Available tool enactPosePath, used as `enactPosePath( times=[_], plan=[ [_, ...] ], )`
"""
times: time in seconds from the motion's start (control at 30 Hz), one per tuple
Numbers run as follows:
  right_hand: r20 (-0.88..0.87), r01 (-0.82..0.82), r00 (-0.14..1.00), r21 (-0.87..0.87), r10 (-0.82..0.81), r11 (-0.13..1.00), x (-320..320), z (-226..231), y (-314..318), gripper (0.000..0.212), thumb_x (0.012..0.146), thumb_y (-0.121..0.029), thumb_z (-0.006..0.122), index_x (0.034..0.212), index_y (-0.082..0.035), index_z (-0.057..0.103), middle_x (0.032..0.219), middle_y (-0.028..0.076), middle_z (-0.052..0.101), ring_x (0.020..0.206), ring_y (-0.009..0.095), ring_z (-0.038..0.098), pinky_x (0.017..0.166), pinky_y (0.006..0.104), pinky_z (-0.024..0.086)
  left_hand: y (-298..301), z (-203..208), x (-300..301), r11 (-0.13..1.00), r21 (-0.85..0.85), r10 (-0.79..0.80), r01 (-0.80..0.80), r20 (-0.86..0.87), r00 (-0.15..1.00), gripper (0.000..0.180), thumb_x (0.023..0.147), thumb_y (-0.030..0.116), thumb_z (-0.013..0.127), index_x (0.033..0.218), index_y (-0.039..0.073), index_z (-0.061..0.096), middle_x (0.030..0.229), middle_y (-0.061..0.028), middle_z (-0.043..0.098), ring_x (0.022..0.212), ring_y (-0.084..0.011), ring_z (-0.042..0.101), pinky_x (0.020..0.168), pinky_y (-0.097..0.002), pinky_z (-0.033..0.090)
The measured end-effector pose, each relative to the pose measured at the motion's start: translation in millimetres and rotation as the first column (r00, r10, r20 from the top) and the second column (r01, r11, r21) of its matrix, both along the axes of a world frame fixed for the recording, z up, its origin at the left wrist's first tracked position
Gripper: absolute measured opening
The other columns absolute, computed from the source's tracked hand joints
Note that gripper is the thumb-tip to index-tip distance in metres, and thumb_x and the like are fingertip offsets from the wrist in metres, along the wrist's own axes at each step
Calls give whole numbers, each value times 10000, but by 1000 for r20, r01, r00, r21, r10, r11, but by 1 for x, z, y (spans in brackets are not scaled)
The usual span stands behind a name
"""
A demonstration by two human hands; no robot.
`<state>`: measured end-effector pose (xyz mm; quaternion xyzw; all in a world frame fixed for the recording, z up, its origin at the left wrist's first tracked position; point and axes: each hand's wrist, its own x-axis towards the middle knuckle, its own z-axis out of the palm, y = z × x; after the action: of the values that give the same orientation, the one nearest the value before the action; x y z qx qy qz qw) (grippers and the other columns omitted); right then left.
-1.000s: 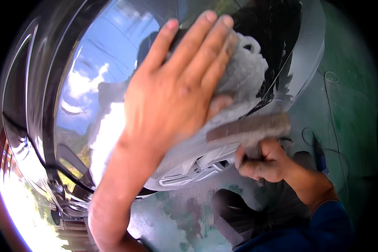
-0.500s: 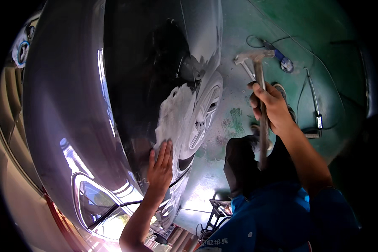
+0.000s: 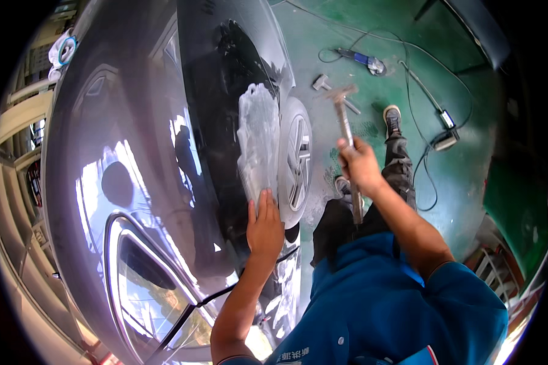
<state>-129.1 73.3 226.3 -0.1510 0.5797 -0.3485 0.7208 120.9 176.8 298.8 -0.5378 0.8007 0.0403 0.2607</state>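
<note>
My left hand [image 3: 265, 228] lies flat, fingers outstretched, at the lower end of a rough pale grey patch [image 3: 258, 134] on the dark car's [image 3: 134, 91] side panel. That patch runs along the panel above a silver wheel [image 3: 300, 161]. To the right of the car, my right hand [image 3: 360, 167] is closed round the handle of a hammer [image 3: 345, 121]. Its worn head points away from me and looks slightly blurred; it is apart from the panel. The handle's end comes back toward my legs.
On the green floor [image 3: 377, 109] lie a second hammer [image 3: 321, 81], a blue angle grinder [image 3: 362, 59] and a long metal rod tool [image 3: 425, 91] with a grey block-like end [image 3: 447, 141]. Cables [image 3: 408, 42] loop around them. My shoe [image 3: 393, 118] stands near the rod tool.
The view has swung, showing more floor and window. My right hand still grips the hammer, now lower in the picture and farther from the second hammer. The left hand stays on the patch's lower end.
</note>
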Motion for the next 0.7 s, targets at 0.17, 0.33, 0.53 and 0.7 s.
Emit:
enactPosePath(
  times=[0.17, 0.33, 0.53, 0.7],
  plan=[
    [-149, -148, 981, -182, 122, 972, 58, -4, 95, 284, 1006, -289, 602, 938, -21, 537, 687, 27, 561, 501, 95, 468, 469, 269, 387, 10, 4, 12, 993, 0, -119, 120, 129, 984, 511, 924, 262, 524, 1357, -6, 568, 1552, -139, 413, 1492, -264, 272, 1214, -480, 180],
    [-348, -257, 922, -222, 169, 941, 97, -12, 123, 328, 984, -307, 625, 915, 4, 545, 665, 90, 566, 562, 189, 541, 546, 363, 444, -30, -29, 19, 948, -22, -301, 319, 277, 913, 574, 910, 310, 570, 1376, -22, 532, 1558, -165, 391, 1500, -280, 245, 1219, -497, 160],
    [-365, -273, 912, -199, 187, 941, 117, -25, 135, 398, 959, -362, 617, 956, 30, 544, 782, 310, 627, 810, 520, 605, 706, 550, 466, -10, -8, 31, 945, -4, -318, 327, 224, 921, 567, 899, 265, 597, 1385, -18, 524, 1567, -155, 378, 1505, -280, 234, 1215, -510, 173],
    [-412, -346, 877, -188, 246, 919, 123, -15, 138, 413, 968, -381, 594, 1003, 26, 533, 784, 310, 633, 819, 515, 619, 722, 567, 471, 13, 6, 40, 947, 33, -318, 319, 219, 922, 636, 885, 306, 649, 1400, -36, 501, 1576, -163, 360, 1507, -282, 228, 1212, -512, 185]
  ],
)
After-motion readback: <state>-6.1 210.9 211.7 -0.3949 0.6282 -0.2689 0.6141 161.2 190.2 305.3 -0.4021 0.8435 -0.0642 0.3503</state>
